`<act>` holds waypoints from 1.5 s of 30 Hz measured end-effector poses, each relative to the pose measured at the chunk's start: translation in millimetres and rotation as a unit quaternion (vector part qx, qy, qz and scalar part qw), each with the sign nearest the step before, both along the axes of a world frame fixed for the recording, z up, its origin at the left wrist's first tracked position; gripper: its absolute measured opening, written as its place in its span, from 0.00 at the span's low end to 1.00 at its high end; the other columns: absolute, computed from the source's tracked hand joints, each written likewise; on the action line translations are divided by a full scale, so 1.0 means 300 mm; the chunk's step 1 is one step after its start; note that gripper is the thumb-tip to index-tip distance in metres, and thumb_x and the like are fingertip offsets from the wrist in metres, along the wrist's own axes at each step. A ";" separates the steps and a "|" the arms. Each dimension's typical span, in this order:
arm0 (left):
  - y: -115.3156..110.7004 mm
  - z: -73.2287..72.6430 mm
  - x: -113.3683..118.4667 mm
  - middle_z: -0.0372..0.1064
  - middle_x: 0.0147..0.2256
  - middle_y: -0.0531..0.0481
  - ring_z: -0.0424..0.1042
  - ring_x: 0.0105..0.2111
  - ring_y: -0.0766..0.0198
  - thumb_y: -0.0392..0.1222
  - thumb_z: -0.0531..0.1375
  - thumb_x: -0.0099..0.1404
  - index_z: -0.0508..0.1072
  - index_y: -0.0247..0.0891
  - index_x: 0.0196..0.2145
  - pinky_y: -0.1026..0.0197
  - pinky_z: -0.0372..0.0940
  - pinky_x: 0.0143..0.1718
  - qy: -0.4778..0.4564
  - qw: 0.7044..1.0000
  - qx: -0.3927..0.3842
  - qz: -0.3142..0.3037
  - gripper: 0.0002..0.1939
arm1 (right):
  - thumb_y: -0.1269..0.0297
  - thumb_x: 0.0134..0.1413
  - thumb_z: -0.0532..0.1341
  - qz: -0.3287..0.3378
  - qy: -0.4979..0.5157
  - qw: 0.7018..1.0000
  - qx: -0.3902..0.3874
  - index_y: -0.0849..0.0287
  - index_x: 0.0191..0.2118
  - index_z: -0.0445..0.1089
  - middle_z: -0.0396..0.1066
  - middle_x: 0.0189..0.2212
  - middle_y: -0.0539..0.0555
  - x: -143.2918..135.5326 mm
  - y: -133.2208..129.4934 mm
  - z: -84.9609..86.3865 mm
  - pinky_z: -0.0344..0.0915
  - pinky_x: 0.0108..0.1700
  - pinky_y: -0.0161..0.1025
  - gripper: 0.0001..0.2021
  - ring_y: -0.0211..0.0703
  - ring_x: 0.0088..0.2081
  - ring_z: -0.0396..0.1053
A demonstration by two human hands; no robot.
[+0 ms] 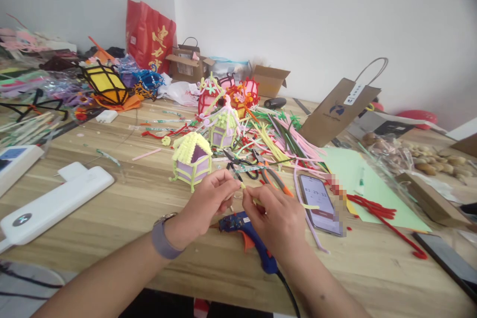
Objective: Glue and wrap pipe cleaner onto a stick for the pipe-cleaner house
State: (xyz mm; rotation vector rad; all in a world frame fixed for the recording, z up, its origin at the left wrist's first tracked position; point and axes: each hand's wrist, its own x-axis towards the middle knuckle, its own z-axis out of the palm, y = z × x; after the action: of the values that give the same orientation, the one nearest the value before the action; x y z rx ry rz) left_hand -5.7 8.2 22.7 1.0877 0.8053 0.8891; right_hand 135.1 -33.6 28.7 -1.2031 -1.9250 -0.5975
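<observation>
Between the fingertips of both hands is a short pale yellow pipe cleaner [311, 206]; its far end sticks out past the right hand. My left hand [210, 201], with a watch on its wrist, pinches one tip of it. My right hand [278, 218] is closed around its length. Just beyond the left hand stands a small lilac-and-yellow pipe cleaner house [192, 161] with a partly covered roof. Under the hands lies a blue glue gun [263, 251], partly hidden by the right hand. Orange-handled pliers [274, 176] and black-handled scissors [238, 161] lie behind them.
A phone with a running timer [316, 203] lies right of my hands. Loose pipe cleaners [286, 139] and finished lanterns [223, 129] crowd the middle. A white power bank-like device [55, 203] is at left. A paper bag [337, 109] and green sheet [372, 184] are at right.
</observation>
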 end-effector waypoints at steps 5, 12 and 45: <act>0.006 0.007 -0.018 0.50 0.14 0.61 0.48 0.14 0.74 0.46 0.58 0.58 0.56 0.39 0.20 0.69 0.42 0.15 -0.007 0.999 -0.015 -0.046 0.16 | 0.70 0.59 0.56 0.028 0.009 0.999 -0.011 0.59 0.24 0.66 0.63 0.16 0.46 0.001 -0.002 -0.003 0.53 0.23 0.32 0.12 0.32 0.18 0.61; 0.019 0.008 -0.030 0.49 0.17 0.61 0.45 0.15 0.76 0.44 0.59 0.58 0.57 0.38 0.20 0.68 0.39 0.16 -0.060 0.993 -0.035 -0.097 0.16 | 0.71 0.59 0.57 0.056 0.013 0.998 -0.030 0.59 0.27 0.67 0.65 0.17 0.47 0.005 -0.006 -0.005 0.55 0.24 0.33 0.10 0.33 0.19 0.62; 0.062 0.022 -0.075 0.62 0.20 0.55 0.59 0.18 0.72 0.53 0.56 0.61 0.69 0.35 0.28 0.67 0.52 0.20 -0.001 0.993 0.011 -0.121 0.17 | 0.67 0.60 0.57 0.065 0.084 0.987 -0.124 0.59 0.30 0.71 0.68 0.20 0.49 0.037 0.003 0.017 0.57 0.23 0.31 0.09 0.33 0.20 0.62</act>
State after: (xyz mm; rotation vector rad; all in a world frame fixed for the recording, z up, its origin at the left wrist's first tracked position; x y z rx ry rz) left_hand -28.2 26.7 29.4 1.1750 0.6468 0.6966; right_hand 146.3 -32.7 33.7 -1.2253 -1.9553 -0.1843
